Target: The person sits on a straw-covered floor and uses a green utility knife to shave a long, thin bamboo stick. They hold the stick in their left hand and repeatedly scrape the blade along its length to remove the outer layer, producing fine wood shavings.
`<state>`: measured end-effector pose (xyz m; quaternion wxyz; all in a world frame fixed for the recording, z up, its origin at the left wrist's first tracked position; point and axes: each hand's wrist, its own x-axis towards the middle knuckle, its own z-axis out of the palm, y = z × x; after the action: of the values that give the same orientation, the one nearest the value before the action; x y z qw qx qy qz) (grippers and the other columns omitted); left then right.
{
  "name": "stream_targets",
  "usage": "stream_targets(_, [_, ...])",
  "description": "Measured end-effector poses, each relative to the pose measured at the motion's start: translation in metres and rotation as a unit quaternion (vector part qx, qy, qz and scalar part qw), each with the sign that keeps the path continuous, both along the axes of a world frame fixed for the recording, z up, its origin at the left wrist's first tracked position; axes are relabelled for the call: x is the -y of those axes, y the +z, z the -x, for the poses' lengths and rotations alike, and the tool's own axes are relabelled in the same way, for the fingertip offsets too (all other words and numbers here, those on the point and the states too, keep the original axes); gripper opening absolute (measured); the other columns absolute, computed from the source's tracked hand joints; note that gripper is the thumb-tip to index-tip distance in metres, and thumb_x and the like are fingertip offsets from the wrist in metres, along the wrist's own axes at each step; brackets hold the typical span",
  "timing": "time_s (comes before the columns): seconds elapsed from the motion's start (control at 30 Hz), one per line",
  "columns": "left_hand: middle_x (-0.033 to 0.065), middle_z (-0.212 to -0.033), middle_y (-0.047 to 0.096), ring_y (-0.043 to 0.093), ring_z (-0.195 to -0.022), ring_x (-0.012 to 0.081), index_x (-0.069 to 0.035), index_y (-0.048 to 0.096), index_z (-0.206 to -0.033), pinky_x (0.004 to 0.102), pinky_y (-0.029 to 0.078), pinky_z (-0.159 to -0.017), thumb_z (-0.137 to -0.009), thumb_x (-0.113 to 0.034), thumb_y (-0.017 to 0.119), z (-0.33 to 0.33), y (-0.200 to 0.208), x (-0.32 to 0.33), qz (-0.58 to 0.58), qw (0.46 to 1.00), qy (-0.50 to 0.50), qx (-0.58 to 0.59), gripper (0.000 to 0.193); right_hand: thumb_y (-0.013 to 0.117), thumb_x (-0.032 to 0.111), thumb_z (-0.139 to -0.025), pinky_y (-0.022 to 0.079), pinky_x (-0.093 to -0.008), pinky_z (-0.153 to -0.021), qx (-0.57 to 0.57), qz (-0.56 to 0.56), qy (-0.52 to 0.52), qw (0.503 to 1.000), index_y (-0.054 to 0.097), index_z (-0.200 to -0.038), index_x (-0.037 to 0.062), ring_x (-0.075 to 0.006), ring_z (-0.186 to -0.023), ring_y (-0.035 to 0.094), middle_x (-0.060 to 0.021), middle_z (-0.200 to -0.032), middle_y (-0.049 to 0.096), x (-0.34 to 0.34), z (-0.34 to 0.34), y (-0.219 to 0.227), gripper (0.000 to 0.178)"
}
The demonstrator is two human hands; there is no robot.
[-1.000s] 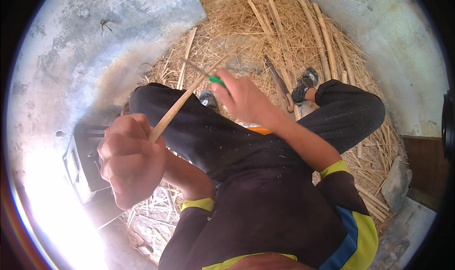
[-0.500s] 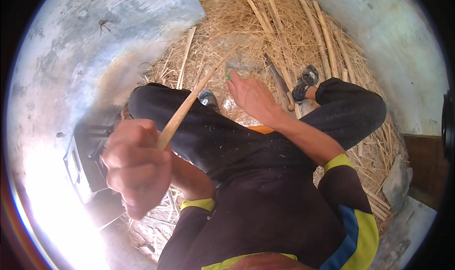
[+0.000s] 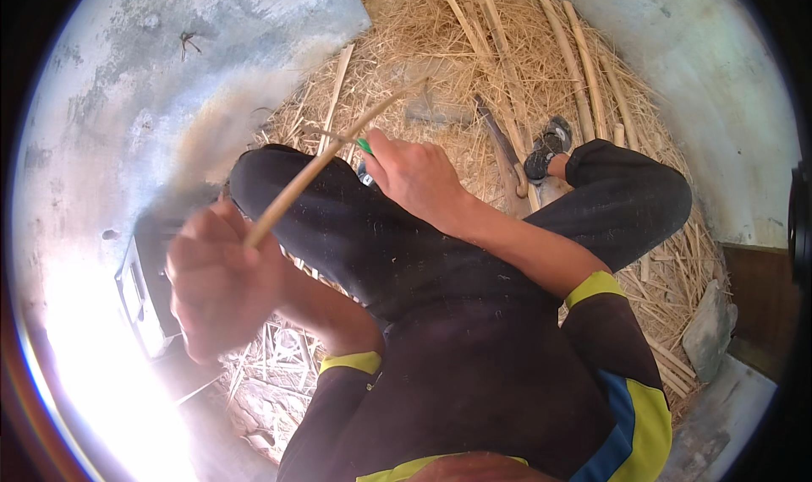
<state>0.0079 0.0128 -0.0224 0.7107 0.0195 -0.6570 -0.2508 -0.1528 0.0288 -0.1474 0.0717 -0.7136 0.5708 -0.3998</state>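
My left hand (image 3: 222, 275), a little blurred, is closed in a fist round the near end of a long, thin wooden stick (image 3: 292, 190). The stick slants up and away to the right over my bent left leg. My right hand (image 3: 419, 182) grips a knife by its green handle (image 3: 364, 145), most of which is hidden in the fingers. Its narrow blade lies across the stick about midway along. Whether the blade bites into the wood I cannot tell.
Shavings (image 3: 406, 34) cover the ground ahead. Several split sticks (image 3: 579, 59) lie at the far right. A dark-bladed tool with a wooden handle (image 3: 499, 144) rests near my right sandal (image 3: 548, 146). A grey stone (image 3: 709, 330) stands at the right, and pale walls (image 3: 194, 59) close in both sides.
My right hand has moved left and toward me, bringing the knife blade onto the stick. My left hand has shifted slightly left and away from me, with the stick still in it.
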Motion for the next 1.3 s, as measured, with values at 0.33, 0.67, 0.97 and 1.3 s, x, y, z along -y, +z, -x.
stream_targets(0.33, [0.0034, -0.046, 0.029, 0.016, -0.04, 0.0084, -0.012, 0.028, -0.048, 0.0234, 0.014, -0.037, -0.081, -0.029, 0.036, -0.01, -0.001, 0.006, -0.042, 0.996, 0.008, -0.075, 0.037, 0.043, 0.02, -0.093, 0.047, -0.0473, -0.056, -0.005, -0.252, -0.155, 0.955, 0.051, -0.104, -0.0036, -0.0375, -0.06, 0.06, -0.0226, -0.062, 0.058, 0.024, 0.083, -0.116, 0.028])
stream_targets(0.67, [0.0025, -0.049, 0.027, 0.018, -0.042, 0.0098, -0.013, 0.028, -0.046, 0.0236, 0.012, -0.039, -0.076, -0.025, 0.038, 0.021, 0.016, 0.001, -0.142, 0.952, 0.215, -0.166, 0.034, 0.048, 0.017, -0.091, 0.044, -0.0479, -0.048, 0.062, -0.108, -0.024, 0.992, 0.045, -0.087, -0.0018, -0.0402, -0.051, 0.055, -0.0213, -0.055, 0.053, 0.016, 0.01, -0.02, 0.019])
stream_targets(0.97, [-0.0003, -0.05, 0.026, 0.029, -0.047, 0.011, -0.016, 0.026, -0.044, 0.0242, 0.016, -0.045, -0.072, -0.029, 0.04, 0.033, 0.023, 0.006, -0.198, 0.893, 0.289, -0.281, 0.033, 0.045, 0.02, -0.092, 0.048, -0.0476, -0.049, -0.003, -0.156, -0.056, 0.986, 0.045, -0.087, -0.0016, -0.0387, -0.052, 0.058, -0.0199, -0.054, 0.055, 0.047, 0.022, -0.065, 0.022])
stream_targets(1.3, [-0.0014, -0.05, 0.024, 0.024, -0.047, 0.0102, -0.016, 0.025, -0.045, 0.0244, 0.015, -0.046, -0.072, -0.031, 0.042, 0.026, 0.022, 0.006, -0.189, 0.905, 0.301, -0.232, 0.035, 0.042, 0.021, -0.093, 0.047, -0.049, -0.05, -0.008, -0.172, -0.059, 0.983, 0.047, -0.09, -0.0024, -0.0416, -0.053, 0.057, -0.0217, -0.054, 0.055, 0.068, 0.041, -0.089, 0.024])
